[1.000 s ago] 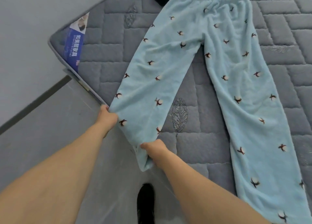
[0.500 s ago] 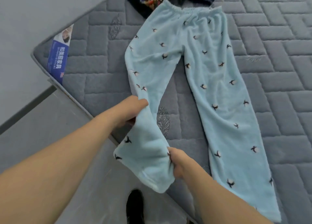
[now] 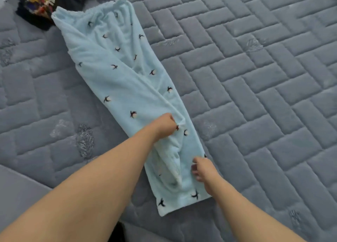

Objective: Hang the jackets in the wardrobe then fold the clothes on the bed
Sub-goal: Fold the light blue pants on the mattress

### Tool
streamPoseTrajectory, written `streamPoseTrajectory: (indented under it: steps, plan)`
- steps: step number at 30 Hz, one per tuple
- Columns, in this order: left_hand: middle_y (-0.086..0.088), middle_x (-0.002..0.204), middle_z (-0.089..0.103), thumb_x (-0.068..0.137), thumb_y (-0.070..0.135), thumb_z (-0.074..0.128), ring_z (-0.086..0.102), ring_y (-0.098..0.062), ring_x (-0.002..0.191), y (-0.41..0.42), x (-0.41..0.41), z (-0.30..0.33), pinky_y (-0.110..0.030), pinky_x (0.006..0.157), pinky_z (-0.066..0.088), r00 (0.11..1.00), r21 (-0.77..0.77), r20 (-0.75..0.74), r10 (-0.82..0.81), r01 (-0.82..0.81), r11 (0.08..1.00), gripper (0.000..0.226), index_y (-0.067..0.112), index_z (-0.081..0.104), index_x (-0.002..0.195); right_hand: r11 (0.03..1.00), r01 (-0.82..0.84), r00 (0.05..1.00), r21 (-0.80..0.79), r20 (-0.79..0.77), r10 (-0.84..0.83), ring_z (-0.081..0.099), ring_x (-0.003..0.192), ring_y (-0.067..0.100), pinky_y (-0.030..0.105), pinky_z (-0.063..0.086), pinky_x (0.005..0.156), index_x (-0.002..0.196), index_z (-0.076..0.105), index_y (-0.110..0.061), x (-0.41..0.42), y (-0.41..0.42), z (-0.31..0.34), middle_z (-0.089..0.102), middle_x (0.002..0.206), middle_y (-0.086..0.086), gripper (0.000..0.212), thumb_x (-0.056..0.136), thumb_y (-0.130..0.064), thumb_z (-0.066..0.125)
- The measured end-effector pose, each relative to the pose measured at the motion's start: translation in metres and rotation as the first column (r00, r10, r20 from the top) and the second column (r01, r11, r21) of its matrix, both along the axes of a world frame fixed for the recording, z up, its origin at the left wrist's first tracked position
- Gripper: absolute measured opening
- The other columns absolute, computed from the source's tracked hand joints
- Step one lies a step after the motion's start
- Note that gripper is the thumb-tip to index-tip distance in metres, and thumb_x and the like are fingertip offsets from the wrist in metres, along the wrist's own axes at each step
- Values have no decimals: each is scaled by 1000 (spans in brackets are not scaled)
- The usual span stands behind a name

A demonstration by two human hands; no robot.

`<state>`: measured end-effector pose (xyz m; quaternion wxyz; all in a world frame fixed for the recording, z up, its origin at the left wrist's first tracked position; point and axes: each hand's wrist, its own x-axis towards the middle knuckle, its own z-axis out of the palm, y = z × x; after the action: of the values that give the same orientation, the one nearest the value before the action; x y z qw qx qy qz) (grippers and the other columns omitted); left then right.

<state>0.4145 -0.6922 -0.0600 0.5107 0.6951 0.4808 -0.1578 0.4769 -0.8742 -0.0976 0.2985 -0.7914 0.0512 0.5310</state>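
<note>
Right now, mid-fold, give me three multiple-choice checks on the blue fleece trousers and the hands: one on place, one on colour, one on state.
1. Where does the pale blue fleece trousers' elastic waistband lie?
A. Far end, beside the dark patterned garment
B. Under the right hand
C. Hanging off the mattress

2. What colour is the quilted mattress?
A. White
B. Grey-blue
C. Red

3. How do the trouser legs lie?
A. Spread apart in a V
B. One leg laid over the other
C. Rolled into a ball

Answers:
1 A: the gathered waistband sits at the top, touching the dark patterned garment.
2 B: the quilted mattress shows grey-blue brick stitching.
3 B: the legs form one long strip; the left hand pinches the upper layer and the right hand rests near the cuffs, fingers loosely curled.
</note>
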Motion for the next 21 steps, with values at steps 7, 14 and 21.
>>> streamPoseTrajectory:
  steps: [7, 14, 21]
  plan:
    - [-10, 102, 59, 87, 19, 50, 57, -27, 91, 2, -33, -39, -35, 78, 48, 962, 115, -267, -50, 83, 990, 13, 14, 54, 99, 971, -38, 992, 238, -111, 66, 53, 113, 21, 40, 46, 97, 131, 41, -22, -9, 24, -13, 52, 124, 0, 64, 85, -64, 55]
    - [5, 96, 73, 87, 16, 59, 68, -11, 78, -34, -26, 8, -26, 67, 51, 963, -589, 52, -263, 242, 771, 26, 30, 68, 107, 921, 387, 912, 44, -163, -375, 49, 64, 22, 31, 41, 62, 89, 56, -8, 50, 33, -13, 56, 77, 7, 48, 99, -48, 30]
    - [-10, 129, 51, 91, 13, 43, 55, -32, 111, 13, -12, -1, -36, 88, 44, 921, 360, -334, -199, 320, 876, 35, 13, 54, 125, 943, -294, 940, 154, -132, 315, 68, 82, 23, 32, 54, 68, 107, 68, -16, 70, 35, 2, 74, 95, 6, 37, 82, -43, 69]
